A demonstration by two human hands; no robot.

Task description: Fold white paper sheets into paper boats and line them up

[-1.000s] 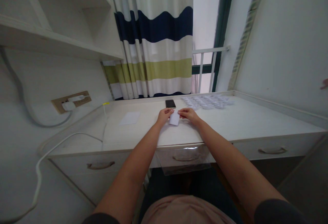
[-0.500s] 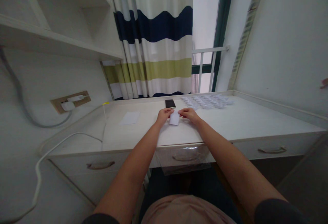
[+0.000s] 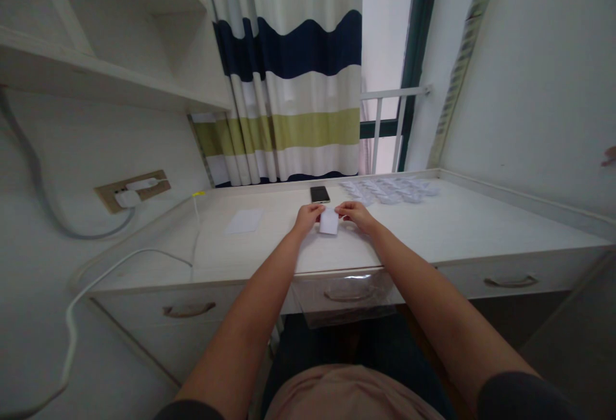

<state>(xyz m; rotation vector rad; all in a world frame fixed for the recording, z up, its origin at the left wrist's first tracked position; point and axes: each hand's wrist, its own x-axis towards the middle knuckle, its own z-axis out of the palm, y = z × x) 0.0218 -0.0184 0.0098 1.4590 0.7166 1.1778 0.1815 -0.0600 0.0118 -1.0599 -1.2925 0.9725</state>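
From here I count two hands, one left hand [image 3: 308, 217] and one right hand [image 3: 357, 213], with one small white paper [image 3: 329, 222] between them. On the one bench [image 3: 481, 221] I get one flat white sheet [image 3: 244, 221] towards the left end and one dark phone [image 3: 320, 194] near the back edge. Right of that, along the same edge, lie several white pieces [image 3: 389, 190], too crowded for me to number. One clear plastic sheet [image 3: 308, 308] hangs at the front edge, and I make out three drawer handles [image 3: 511, 283] below it.
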